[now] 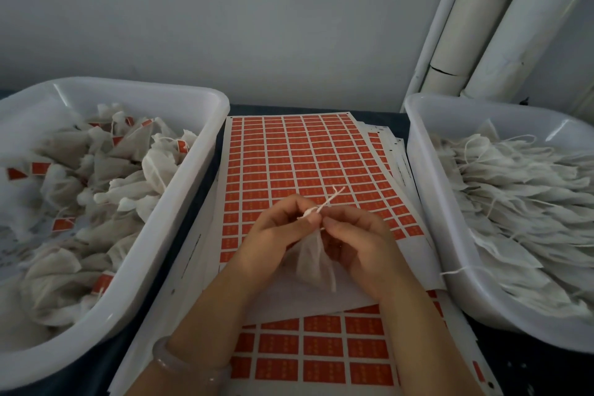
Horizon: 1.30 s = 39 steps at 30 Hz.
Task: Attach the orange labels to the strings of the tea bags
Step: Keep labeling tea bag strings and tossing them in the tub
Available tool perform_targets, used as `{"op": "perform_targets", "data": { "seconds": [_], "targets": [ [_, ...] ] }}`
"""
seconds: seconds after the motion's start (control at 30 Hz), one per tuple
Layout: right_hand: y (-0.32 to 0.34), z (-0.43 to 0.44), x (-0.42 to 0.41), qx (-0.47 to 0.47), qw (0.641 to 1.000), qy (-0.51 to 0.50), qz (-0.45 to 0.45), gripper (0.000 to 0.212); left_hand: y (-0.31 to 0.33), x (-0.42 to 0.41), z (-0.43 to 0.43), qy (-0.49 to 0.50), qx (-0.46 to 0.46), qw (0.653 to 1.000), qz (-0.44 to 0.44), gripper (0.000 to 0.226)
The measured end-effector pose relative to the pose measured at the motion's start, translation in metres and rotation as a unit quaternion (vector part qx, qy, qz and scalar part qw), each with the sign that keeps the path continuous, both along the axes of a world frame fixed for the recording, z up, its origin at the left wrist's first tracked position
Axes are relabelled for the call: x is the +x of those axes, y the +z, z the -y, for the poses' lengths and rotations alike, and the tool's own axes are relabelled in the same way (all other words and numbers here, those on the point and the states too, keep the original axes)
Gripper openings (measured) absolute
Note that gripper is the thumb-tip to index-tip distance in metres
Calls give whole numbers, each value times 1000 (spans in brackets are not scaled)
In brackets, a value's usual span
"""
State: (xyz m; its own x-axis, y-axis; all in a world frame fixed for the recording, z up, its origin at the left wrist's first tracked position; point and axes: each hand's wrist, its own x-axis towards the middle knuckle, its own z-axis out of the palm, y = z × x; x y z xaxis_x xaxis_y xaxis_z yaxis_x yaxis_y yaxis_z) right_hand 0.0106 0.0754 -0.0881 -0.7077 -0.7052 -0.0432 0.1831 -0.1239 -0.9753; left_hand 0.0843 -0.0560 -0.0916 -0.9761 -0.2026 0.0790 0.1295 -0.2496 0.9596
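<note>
A limp white mesh tea bag (313, 262) hangs over the sheet of orange rectangular labels (299, 157), its white string (325, 202) pointing toward 1 o'clock. The left hand (276, 235) and right hand (356, 236), fingers curled, both pinch that string.

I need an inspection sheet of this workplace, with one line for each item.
Surface: dark table, mostly covered by label sheets.
Job's things: tea bag with string held over the sheets; left bin holds labelled bags, right bin unlabelled bags.
Clutter: nothing seen.
Hands: left hand and right hand both pinch the string.
Cables: nothing seen.
Surroundings: grey wall, white pipes at back right.
</note>
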Motion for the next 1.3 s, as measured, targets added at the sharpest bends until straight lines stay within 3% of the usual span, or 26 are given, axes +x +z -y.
{"op": "perform_targets", "data": {
  "seconds": [0.2, 0.33, 0.57, 0.8, 0.9, 1.03, 1.2, 1.3],
  "targets": [
    [0, 0, 3, 19, 997, 5, -73, 6, 0, 1, 6, -34, -6, 999, 6, 13],
    [-1, 3, 6, 49, 987, -8, -155, 25, 0, 2, 10, -54, 3, 999, -3, 12],
    [-1, 4, 8, 47, 974, -61, -211, 20, 0, 3, 10, -58, 56, 997, -5, 12],
    [-6, 8, 11, 46, 960, -130, -243, 27, 2, 1, 7, -63, 52, 997, 10, 10],
    [-8, 10, 13, 46, 936, -160, -309, 16, 3, 1, 1, 2, 8, 999, 42, 9],
    [-10, 10, 12, 57, 876, -164, -450, 9, 2, -1, -4, 118, -66, 989, 52, 25],
    [-12, 9, 10, 62, 854, -179, -484, 18, 3, 0, -4, 144, -45, 989, -1, 19],
    [-11, 8, 8, 60, 848, -200, -486, 17, 3, 0, -2, 136, -151, 979, -23, 14]
  ]
}}
